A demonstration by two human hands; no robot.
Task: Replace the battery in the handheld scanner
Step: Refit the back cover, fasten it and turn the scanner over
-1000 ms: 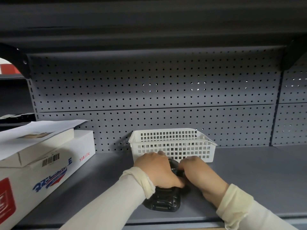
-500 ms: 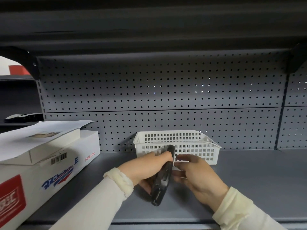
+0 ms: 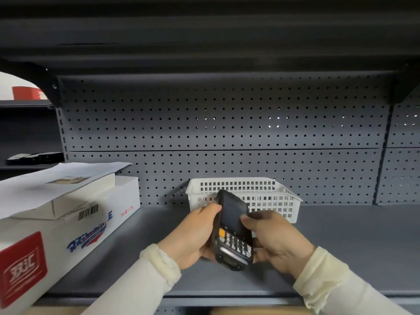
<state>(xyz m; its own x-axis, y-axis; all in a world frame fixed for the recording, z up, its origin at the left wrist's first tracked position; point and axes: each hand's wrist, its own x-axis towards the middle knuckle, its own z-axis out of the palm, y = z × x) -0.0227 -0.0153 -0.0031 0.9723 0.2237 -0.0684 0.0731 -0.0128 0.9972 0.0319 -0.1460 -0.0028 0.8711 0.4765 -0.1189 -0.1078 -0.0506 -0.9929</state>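
The black handheld scanner (image 3: 232,228) is held above the grey shelf (image 3: 341,246), its dark screen and keypad with one orange key turned up toward me. My left hand (image 3: 193,235) grips its left edge, thumb near the top. My right hand (image 3: 275,242) holds the right side, thumb resting on the screen's edge. No battery is visible; the scanner's back is hidden.
A white perforated plastic basket (image 3: 268,194) stands just behind the scanner against the pegboard back wall (image 3: 227,123). At the left sits a white cardboard box (image 3: 68,223) with red and blue print, a smaller box and paper on top. Another shelf hangs overhead.
The scanner lay face down on the shelf under both hands, was lifted and stood on edge, and has now turned over so its screen and keypad face up.
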